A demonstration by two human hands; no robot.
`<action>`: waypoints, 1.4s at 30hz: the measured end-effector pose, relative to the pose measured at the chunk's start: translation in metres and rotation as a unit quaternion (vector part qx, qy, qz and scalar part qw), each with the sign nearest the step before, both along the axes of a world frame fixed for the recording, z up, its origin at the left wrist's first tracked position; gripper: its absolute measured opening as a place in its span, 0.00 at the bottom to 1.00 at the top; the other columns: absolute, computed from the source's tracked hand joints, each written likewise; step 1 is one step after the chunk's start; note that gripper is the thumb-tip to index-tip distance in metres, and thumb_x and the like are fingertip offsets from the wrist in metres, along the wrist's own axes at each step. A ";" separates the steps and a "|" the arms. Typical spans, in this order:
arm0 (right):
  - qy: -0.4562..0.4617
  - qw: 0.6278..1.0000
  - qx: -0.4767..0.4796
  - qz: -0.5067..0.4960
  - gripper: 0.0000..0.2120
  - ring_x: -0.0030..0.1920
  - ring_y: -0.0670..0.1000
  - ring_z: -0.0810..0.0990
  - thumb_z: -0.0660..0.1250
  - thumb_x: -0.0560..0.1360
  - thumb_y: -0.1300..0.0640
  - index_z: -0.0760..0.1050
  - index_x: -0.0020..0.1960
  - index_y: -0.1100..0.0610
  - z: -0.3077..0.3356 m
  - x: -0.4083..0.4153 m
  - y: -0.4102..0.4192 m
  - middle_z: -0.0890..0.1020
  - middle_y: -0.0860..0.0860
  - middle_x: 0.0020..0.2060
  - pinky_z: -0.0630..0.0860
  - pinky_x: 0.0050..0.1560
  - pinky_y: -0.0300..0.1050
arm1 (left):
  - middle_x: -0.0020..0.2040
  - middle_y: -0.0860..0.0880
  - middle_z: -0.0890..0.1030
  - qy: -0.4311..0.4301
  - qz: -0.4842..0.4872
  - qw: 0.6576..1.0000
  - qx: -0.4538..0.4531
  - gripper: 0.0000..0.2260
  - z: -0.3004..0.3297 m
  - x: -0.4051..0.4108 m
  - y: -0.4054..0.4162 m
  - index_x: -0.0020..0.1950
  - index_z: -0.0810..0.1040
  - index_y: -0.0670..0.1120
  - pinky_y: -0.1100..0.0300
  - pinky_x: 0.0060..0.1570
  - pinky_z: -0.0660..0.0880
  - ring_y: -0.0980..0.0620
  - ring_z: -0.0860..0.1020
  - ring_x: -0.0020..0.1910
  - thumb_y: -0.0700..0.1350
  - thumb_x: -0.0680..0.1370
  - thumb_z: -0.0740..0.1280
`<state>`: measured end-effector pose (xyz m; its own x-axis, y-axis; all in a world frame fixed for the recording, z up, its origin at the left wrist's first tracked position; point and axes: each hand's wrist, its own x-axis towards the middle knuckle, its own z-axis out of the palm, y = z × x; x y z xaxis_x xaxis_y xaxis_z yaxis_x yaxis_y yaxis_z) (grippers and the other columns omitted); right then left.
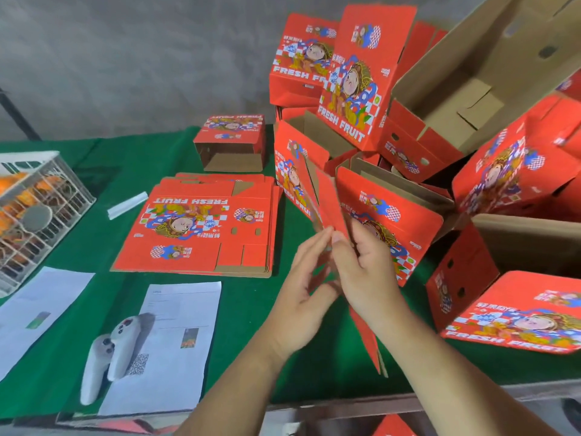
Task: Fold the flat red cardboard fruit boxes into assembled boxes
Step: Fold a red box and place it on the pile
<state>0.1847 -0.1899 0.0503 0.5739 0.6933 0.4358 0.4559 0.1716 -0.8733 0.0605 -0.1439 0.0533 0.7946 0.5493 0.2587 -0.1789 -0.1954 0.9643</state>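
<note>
Where fingers (323, 243) pinch — flat red cardboard (330, 199)

Even, soft light — faint shadows, no glare (motion-blurred hands) — and wide-angle bending at edges.

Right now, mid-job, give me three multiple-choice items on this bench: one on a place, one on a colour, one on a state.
1. The stack of flat boxes lies:
A. on the green cloth
B. inside the wire crate
C. on the floor

2. The two game controllers are:
A. black
B. white
C. red

3. The flat red box held by the left hand and right hand is:
A. assembled
B. still flat, on edge
C. torn in half

Answers: A, the stack rests on the cloth; B, both shells are white; B, only its thin edge shows.
</note>
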 end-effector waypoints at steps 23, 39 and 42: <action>0.284 0.921 0.074 -0.256 0.10 0.43 0.47 0.77 0.71 0.79 0.43 0.88 0.43 0.43 -0.024 0.132 -0.060 0.84 0.41 0.35 0.74 0.45 0.43 | 0.74 0.53 0.71 0.097 0.268 0.935 -0.209 0.26 -0.042 0.008 0.098 0.77 0.68 0.57 0.70 0.46 0.71 0.75 0.78 0.46 0.44 0.80 0.68; 0.417 0.873 0.077 -0.241 0.20 0.52 0.51 0.79 0.69 0.72 0.36 0.83 0.49 0.52 -0.048 0.138 -0.049 0.81 0.49 0.51 0.74 0.60 0.51 | 0.58 0.43 0.80 0.107 0.262 0.951 -0.127 0.23 -0.042 -0.019 0.107 0.67 0.75 0.52 0.41 0.66 0.75 0.50 0.80 0.57 0.47 0.71 0.69; 0.384 0.902 0.012 -0.198 0.33 0.64 0.51 0.78 0.60 0.78 0.35 0.68 0.78 0.51 -0.047 0.131 -0.032 0.77 0.50 0.71 0.72 0.72 0.58 | 0.69 0.40 0.73 0.110 0.302 0.940 -0.115 0.33 -0.034 -0.025 0.097 0.74 0.69 0.51 0.39 0.71 0.71 0.42 0.75 0.68 0.52 0.68 0.70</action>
